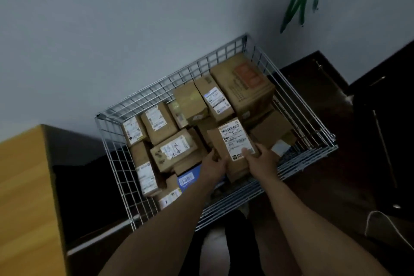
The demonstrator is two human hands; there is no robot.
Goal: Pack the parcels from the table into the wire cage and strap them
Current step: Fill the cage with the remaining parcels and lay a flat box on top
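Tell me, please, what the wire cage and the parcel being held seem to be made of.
The wire cage is probably steel wire, plated or painted silver-white: thin, glinting grid bars. The parcel, gripped by the left hand and right hand, looks like matte brown cardboard with flat faces and square edges. Its label looks like white printed paper with barcodes.

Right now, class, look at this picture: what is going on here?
A person holds a labelled parcel with both hands, the left hand at its left edge and the right hand at its right, over the cage. The cage already holds many other parcels, packed close together. A corner of the table shows at the left.
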